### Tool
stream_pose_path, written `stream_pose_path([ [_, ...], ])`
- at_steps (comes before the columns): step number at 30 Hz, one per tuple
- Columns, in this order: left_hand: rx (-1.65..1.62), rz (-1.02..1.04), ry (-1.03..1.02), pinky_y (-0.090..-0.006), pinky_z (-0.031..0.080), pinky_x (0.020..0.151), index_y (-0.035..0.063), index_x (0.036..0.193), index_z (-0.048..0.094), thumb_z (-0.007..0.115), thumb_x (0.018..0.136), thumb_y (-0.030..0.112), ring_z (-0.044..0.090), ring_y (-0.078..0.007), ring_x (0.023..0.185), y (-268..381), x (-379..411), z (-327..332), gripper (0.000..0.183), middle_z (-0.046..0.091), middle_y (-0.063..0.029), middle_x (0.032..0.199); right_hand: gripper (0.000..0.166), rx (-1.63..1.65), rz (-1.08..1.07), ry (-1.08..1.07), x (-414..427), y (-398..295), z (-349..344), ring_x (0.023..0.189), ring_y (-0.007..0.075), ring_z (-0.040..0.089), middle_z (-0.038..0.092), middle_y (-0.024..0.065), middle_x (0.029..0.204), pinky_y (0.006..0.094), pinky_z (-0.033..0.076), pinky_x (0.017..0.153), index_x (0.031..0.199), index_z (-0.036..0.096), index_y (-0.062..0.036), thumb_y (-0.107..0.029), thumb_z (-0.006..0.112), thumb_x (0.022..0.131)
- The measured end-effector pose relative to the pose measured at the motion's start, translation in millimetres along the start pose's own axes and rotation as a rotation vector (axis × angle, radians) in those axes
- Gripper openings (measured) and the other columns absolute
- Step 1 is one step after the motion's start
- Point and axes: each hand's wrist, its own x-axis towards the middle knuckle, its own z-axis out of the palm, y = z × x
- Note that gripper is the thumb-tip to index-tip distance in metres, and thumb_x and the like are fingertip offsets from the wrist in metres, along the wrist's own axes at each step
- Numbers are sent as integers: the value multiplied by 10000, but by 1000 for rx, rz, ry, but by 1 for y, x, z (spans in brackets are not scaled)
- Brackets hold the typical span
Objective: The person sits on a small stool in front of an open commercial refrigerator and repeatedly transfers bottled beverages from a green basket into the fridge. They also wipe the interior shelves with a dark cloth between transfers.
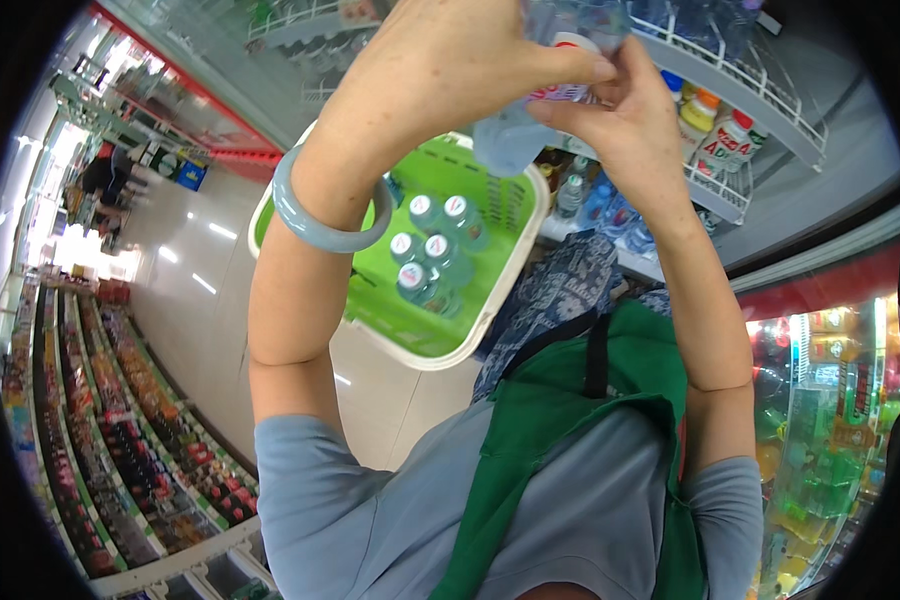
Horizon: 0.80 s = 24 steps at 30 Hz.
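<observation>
A clear plastic bottle [511, 142] with a white, red and pink label is held high between my hands, close to the fridge shelves. My left hand [457, 64], with a pale bangle on the wrist, closes around its far part, which is partly hidden. My right hand [634, 124] grips it from the other side, thumb and fingertips near the label. Below them stands a green plastic basket [487, 300] with a white rim. Inside it, several bottles [436, 247] with white caps stand upright in a group.
Wire fridge shelves [742, 90] hold bottled drinks [720, 146] at the upper right. A lit drinks cooler [817, 420] stands at the right. Long stocked shelves [120, 420] run along the left, beyond the tiled aisle floor [187, 300]. A person [109, 176] is far off at the upper left.
</observation>
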Motion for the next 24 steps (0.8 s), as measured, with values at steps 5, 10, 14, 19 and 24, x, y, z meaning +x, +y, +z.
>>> stream_pose_path([
  [5, -9, -35, 35, -328, 488, 768, 37, 1181, 487, 787, 658, 190, 620, -222, 882, -48, -44, -8, 621, 634, -137, 982, 711, 46, 48, -129, 0, 42, 69, 982, 271, 606, 596, 165, 1082, 362, 489, 849, 1200, 444, 4, -163, 815, 617],
  [10, 75, -361, 48, -326, 493, 769, 27, 1124, 491, 781, 599, 160, 638, -218, 869, -103, -82, -8, 614, 652, -123, 936, 726, -111, 17, -249, 8, 68, 128, 1024, 370, 586, 578, 229, 1101, 407, 469, 873, 1200, 408, 23, -148, 800, 614],
  [14, 83, -457, 73, -330, 495, 768, 24, 1120, 488, 769, 581, 139, 641, -230, 865, -143, -98, -3, 618, 647, -136, 920, 756, -162, 92, -390, 22, 103, 169, 1066, 352, 569, 567, 217, 1114, 409, 456, 881, 1219, 388, 2, -167, 810, 615],
  [19, -9, -547, 45, -378, 506, 766, 18, 1074, 517, 781, 527, 171, 644, -341, 885, -216, -125, 30, 627, 651, -189, 934, 803, -323, 240, -607, 37, 141, 205, 983, 379, 604, 609, 240, 1009, 417, 484, 825, 1207, 385, 29, -221, 829, 586],
  [24, 23, -684, -113, -398, 506, 768, 27, 1056, 524, 814, 491, 218, 636, -371, 901, -250, -153, 68, 663, 648, -216, 922, 811, -376, 240, -814, 20, 202, 221, 908, 382, 632, 637, 257, 951, 407, 509, 797, 1150, 462, 53, -292, 860, 533],
])
